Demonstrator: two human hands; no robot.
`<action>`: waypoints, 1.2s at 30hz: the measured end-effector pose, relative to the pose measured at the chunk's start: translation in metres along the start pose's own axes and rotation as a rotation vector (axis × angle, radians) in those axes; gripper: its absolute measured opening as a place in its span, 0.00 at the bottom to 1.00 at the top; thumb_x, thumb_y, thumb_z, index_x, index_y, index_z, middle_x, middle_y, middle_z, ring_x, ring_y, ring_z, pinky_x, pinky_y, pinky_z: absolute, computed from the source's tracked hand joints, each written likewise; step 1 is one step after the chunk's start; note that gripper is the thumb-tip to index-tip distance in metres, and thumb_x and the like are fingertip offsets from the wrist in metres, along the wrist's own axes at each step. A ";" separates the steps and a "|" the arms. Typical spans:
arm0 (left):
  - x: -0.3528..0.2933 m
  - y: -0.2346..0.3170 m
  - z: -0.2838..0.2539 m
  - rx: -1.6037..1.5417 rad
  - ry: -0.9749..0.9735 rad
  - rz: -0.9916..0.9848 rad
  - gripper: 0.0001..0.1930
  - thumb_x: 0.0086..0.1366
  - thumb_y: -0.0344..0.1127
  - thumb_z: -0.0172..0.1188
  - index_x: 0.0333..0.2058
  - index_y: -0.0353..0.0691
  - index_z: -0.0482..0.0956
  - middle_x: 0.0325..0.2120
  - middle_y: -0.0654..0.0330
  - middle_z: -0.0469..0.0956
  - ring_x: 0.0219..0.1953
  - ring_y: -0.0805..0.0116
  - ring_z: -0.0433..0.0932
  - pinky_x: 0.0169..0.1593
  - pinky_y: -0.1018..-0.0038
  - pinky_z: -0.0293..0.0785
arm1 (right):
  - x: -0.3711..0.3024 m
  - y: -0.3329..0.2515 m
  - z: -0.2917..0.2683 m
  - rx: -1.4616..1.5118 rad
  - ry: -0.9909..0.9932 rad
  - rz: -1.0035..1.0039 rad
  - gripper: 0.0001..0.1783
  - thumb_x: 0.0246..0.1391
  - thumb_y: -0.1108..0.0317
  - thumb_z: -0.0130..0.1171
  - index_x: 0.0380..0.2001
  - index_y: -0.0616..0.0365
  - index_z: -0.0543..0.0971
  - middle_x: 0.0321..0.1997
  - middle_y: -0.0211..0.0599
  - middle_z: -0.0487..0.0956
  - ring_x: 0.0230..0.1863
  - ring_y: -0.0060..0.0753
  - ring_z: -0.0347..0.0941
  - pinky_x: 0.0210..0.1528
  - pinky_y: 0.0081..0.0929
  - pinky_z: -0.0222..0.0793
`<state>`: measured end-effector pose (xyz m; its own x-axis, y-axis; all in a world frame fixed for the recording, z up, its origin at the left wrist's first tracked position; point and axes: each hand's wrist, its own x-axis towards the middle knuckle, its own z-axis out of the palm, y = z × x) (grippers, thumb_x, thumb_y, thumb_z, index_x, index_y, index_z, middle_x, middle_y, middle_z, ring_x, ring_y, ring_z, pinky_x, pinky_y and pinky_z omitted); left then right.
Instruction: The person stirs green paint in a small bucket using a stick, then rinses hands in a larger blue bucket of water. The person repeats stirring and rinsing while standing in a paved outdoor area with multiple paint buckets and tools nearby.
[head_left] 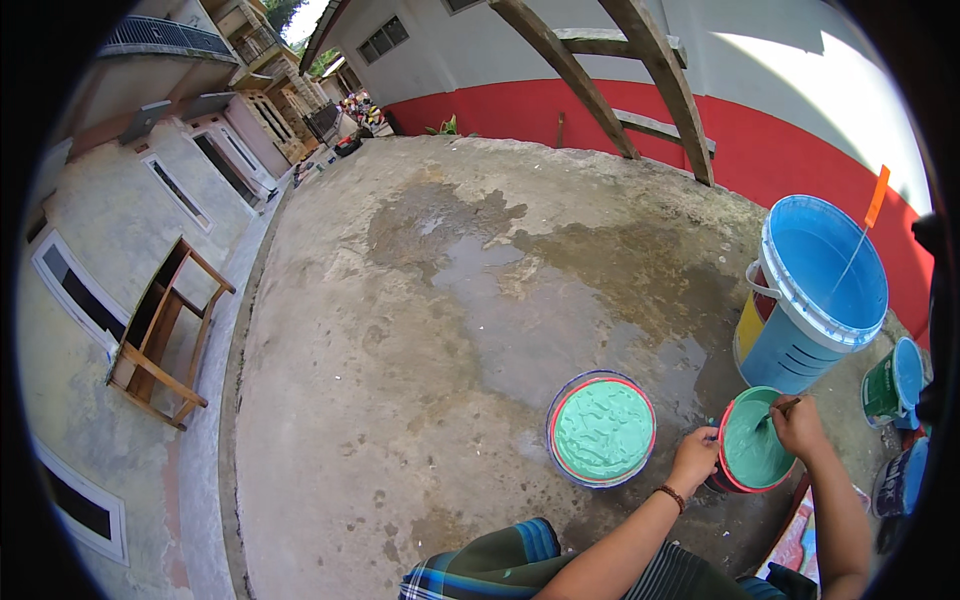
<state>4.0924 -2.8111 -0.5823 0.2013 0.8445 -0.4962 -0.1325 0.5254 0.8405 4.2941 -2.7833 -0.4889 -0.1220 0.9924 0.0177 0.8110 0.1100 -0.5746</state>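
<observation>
The wide grey concrete yard floor [400,330] fills most of the view, darkened in its middle by a wet stain [520,270]. Behind it stands a white wall with a broad red band [600,110] along its foot, with slanting wooden posts [620,70] leaning before it. At the left lies a brown wooden frame stand [160,335] beside a pale house wall.

At the right stands a large blue plastic bucket [800,330], its inside coated light blue, with a thin stick topped by an orange tag [868,215] rising from it. Further right, at the picture's edge, 2 small cans show, a green one with a blue lid [890,385] and a blue one [900,480] below it, both partly cut off.

In front of the person, a round lid or shallow tin smeared with thick mint-green paint [603,430] lies flat on the concrete, well apart from the big bucket. Just right of it sits a small red-rimmed can of mint-green paint [752,450], near the bucket's base.

The left hand [695,460], with a dark bead bracelet [670,495] at the wrist, is closed around the can's near rim, steadying it. The right hand [800,425] pinches a thin stick [778,410] narrowly, its end dipped in the can's paint.
</observation>
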 end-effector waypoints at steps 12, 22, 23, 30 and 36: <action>0.001 -0.003 0.003 -0.005 0.037 -0.005 0.16 0.68 0.31 0.53 0.53 0.35 0.75 0.35 0.59 0.81 0.27 0.75 0.78 0.28 0.75 0.76 | -0.005 -0.005 0.004 0.082 -0.029 -0.249 0.04 0.49 0.75 0.62 0.27 0.65 0.82 0.23 0.51 0.80 0.25 0.51 0.79 0.32 0.37 0.75; 0.001 0.000 0.003 0.037 0.007 -0.010 0.16 0.69 0.31 0.52 0.54 0.38 0.74 0.37 0.64 0.81 0.33 0.78 0.78 0.31 0.80 0.75 | -0.003 0.007 0.002 0.320 -0.097 -0.019 0.04 0.52 0.76 0.61 0.30 0.64 0.83 0.23 0.42 0.81 0.24 0.34 0.79 0.30 0.32 0.74; 0.001 0.000 0.003 0.057 0.023 -0.007 0.17 0.69 0.31 0.52 0.55 0.37 0.73 0.37 0.64 0.81 0.33 0.77 0.78 0.31 0.79 0.76 | -0.003 0.005 0.001 0.335 -0.167 0.080 0.04 0.52 0.75 0.60 0.30 0.64 0.83 0.23 0.43 0.82 0.24 0.37 0.79 0.30 0.33 0.74; -0.003 0.007 0.000 0.050 0.018 -0.028 0.16 0.68 0.30 0.54 0.54 0.36 0.73 0.34 0.64 0.80 0.32 0.76 0.78 0.32 0.78 0.77 | 0.000 -0.012 -0.005 -0.195 0.072 0.080 0.07 0.50 0.72 0.60 0.31 0.63 0.83 0.27 0.51 0.82 0.28 0.53 0.80 0.35 0.37 0.76; -0.007 0.014 -0.003 -0.010 0.022 -0.067 0.16 0.67 0.26 0.55 0.53 0.35 0.74 0.36 0.61 0.80 0.33 0.74 0.80 0.32 0.77 0.80 | -0.004 0.012 0.001 0.112 -0.334 0.145 0.11 0.53 0.67 0.58 0.28 0.65 0.83 0.23 0.43 0.82 0.26 0.39 0.82 0.34 0.35 0.76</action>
<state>4.0866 -2.8100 -0.5677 0.1890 0.8095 -0.5558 -0.1287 0.5816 0.8032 4.3037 -2.7863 -0.4970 -0.2054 0.9223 -0.3275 0.7683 -0.0554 -0.6377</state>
